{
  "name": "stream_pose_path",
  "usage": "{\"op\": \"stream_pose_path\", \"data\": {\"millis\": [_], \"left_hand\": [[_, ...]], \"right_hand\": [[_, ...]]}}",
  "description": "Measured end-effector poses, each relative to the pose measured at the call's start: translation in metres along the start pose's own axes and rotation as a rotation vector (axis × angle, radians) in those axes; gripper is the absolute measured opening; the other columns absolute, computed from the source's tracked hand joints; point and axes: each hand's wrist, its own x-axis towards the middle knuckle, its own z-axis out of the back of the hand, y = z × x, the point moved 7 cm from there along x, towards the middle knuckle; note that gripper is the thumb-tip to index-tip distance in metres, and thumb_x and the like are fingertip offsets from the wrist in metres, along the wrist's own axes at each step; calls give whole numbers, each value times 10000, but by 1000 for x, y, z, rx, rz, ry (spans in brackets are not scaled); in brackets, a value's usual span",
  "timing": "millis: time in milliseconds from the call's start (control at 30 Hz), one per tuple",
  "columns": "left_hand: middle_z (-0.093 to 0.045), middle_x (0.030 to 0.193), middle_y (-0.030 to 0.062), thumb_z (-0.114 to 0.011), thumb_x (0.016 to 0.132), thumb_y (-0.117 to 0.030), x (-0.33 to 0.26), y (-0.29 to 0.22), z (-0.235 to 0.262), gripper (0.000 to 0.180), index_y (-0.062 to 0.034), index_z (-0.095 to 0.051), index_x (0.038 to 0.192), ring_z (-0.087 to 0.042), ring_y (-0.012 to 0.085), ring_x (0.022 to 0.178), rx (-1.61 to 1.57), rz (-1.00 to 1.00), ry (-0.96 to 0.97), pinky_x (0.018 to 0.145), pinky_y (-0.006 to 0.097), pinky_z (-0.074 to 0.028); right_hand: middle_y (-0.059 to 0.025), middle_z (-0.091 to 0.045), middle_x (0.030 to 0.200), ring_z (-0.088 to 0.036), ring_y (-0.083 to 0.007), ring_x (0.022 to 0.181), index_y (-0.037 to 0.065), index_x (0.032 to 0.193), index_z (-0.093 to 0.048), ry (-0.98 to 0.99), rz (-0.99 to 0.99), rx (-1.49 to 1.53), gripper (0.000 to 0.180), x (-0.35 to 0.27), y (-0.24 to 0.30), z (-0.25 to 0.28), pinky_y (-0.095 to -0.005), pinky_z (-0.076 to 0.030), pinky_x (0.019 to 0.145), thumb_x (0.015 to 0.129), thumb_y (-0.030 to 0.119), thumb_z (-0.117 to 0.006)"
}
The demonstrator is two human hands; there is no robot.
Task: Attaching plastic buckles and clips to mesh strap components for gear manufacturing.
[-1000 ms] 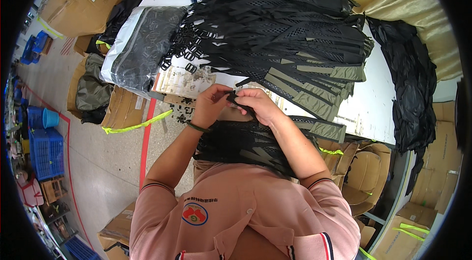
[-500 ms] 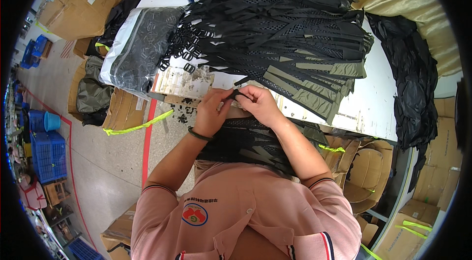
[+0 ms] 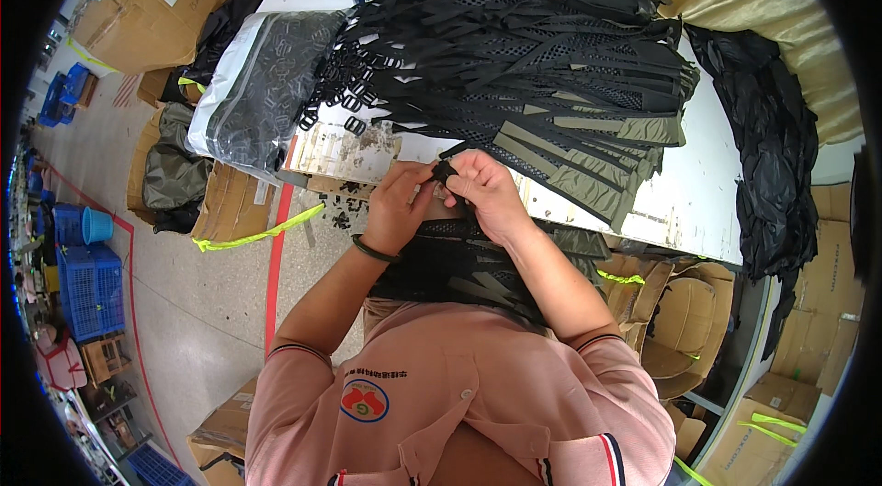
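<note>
Both hands pinched shut on one black strap (image 3: 447, 172) at the table (image 3: 698, 164) edge: left hand (image 3: 400, 206), right hand (image 3: 485, 192). Looks light, floppy; best held near its end.

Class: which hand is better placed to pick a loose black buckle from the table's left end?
Probably the left hand: the loose buckles lie on its side, while the right hand sits farther away.
</note>
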Motion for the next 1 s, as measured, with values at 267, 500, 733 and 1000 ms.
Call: {"op": "stream_pose_path", "data": {"millis": [267,500,733,1000], "left_hand": [[-606,924,69,-599,838,-13,-5,26,-6,110,-22,-614,947,-608,168,834,-821,542,-82,703,279,-494],[-588,766,21,-564,918,-140,-31,40,-40,100,-41,-574,923,-565,94,702,-1303,925,125,636,228,-465],[-573,737,-4,-585,915,-139,-25,41,-37,111,-34,-554,893,-527,52,590,-863,808,57,534,182,-457],[-583,753,-18,-625,875,-67,-18,21,-28,66,-35,-568,885,-540,44,677,-589,592,112,619,188,-439]], "right_hand": [[-30,-645,813,-587,-138,739,64,894,-639,87,392,-782,98,-9,32,-9,-297,-458,776,809,17,-626],[-64,-607,813,-556,-230,744,59,837,-665,-2,705,-1114,140,-26,34,-16,-328,-419,779,725,-24,-654],[20,-571,760,-506,-75,653,33,899,-628,29,220,-488,129,-22,8,-3,-201,-412,642,787,-28,-649],[-6,-596,737,-549,-60,640,44,836,-517,-72,-52,-94,224,-11,-19,20,-182,-446,621,732,-76,-675]]}}
